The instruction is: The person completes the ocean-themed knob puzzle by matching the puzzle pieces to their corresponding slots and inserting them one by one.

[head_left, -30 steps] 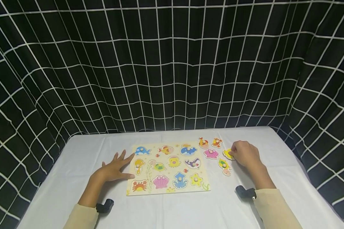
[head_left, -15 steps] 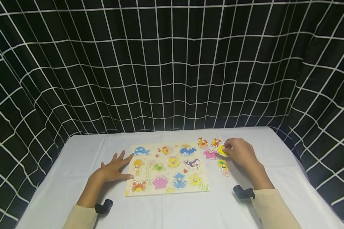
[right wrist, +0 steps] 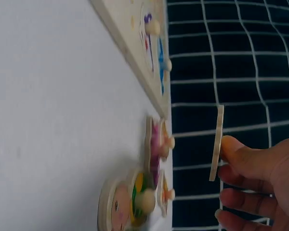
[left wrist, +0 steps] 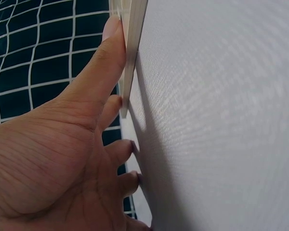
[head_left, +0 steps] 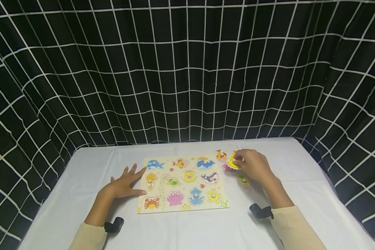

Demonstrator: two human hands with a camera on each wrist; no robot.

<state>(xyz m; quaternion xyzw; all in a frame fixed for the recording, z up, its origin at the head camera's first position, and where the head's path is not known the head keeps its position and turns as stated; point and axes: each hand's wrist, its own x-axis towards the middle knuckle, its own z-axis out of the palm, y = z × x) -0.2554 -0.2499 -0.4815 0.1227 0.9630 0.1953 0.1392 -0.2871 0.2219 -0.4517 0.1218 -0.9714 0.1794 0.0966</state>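
In the head view, my right hand (head_left: pixel 254 165) pinches a yellow octopus puzzle piece (head_left: pixel 232 162) between thumb and fingers. The right wrist view shows the piece edge-on (right wrist: pixel 217 144), raised above the table. Beneath and beside it lie a pink shell piece (head_left: pixel 226 168), a fish piece (head_left: pixel 221 156) and a turtle piece (head_left: pixel 243 179); the crab piece is mostly hidden. My left hand (head_left: pixel 125 184) spreads its fingers at the left side of the wooden puzzle board (head_left: pixel 192 190), thumb (left wrist: pixel 98 67) and index finger touching it, the other fingertips on the cloth.
Knobbed pieces sit in the board, among them a blue squid (head_left: pixel 196 197), a yellow starfish (head_left: pixel 213 196) and a whale (head_left: pixel 205 163). White cloth (head_left: pixel 187 229) covers the table. A black curtain with white grid lines (head_left: pixel 187 86) stands behind and at both sides.
My right hand has moved left with the octopus piece, lifting it off the table and over the shell and crab pieces. My left hand has stayed in place at the board.
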